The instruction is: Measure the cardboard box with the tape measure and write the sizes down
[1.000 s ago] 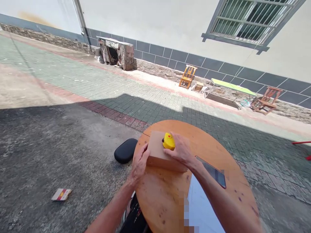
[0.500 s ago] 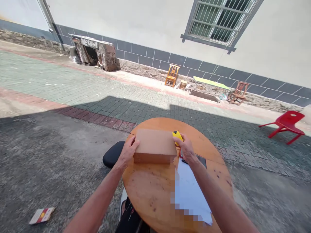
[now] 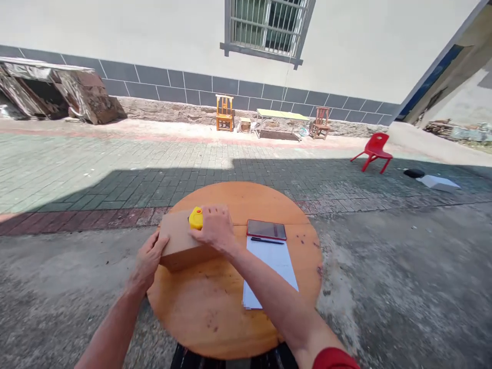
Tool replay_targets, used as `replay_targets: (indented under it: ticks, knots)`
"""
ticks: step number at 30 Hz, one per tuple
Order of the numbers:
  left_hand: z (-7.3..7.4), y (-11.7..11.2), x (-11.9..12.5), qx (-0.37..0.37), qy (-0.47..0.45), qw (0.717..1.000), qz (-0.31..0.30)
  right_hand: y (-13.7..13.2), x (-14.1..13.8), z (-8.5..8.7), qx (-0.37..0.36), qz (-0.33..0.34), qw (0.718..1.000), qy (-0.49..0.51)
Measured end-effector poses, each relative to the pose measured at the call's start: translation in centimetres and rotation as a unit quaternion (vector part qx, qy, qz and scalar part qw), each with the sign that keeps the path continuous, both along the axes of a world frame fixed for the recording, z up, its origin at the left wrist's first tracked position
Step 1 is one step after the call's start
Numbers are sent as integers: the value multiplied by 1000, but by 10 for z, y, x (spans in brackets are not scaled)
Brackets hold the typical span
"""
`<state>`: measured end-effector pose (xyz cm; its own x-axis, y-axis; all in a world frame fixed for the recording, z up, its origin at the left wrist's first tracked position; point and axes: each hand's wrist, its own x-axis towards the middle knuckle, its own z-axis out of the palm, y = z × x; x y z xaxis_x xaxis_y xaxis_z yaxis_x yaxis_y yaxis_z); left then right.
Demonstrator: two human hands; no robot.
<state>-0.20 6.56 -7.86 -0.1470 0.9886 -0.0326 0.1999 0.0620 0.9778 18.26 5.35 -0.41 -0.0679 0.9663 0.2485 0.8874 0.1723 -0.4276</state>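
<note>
A brown cardboard box lies at the left of a round wooden table. My left hand grips the box's near left corner, fingers wrapped on its edge. My right hand rests on top of the box, closed around a yellow tape measure that pokes out at the hand's left side. To the right of the box lie a dark phone, a black pen and a white sheet of paper.
Paved ground surrounds the table. Along the far wall stand two wooden chairs, a low green-topped table and a red plastic chair. A rusty metal structure sits at the back left.
The view has swung to the right. My right hand has carried the yellow tape measure from the box's right end back onto its top. My left hand keeps its hold on the box.
</note>
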Motion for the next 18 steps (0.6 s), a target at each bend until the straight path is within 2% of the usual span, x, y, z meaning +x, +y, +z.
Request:
replay_targets:
  ticks: [3, 4, 6, 7, 8, 10, 12, 15, 18]
  knots:
    - [6, -15, -5, 11, 33, 998, 46, -17, 20, -4, 45, -1, 999, -22]
    - [7, -26, -6, 20, 49, 996, 73, -27, 36, -8, 61, -5, 997, -38]
    - [6, -55, -2, 51, 88, 986, 134, -47, 78, -20, 47, -28, 995, -83]
    - [4, -72, 5, 97, 156, 970, 157, -57, 102, -28, 32, -40, 994, -93]
    - [1, -89, 15, 146, 207, 957, 141, -66, 125, -36, 13, -55, 993, -105]
    - [-8, -118, 47, 240, 231, 942, 26, -77, 165, -54, -20, -79, 988, -135]
    - [-16, -136, 87, 284, 224, 927, -95, -81, 188, -69, -45, -83, 982, -165]
    - [-22, -145, 145, 284, 221, 902, -238, -78, 196, -85, -65, -78, 974, -204]
    - [-21, -143, 181, 257, 229, 882, -321, -74, 193, -91, -70, -60, 970, -226]
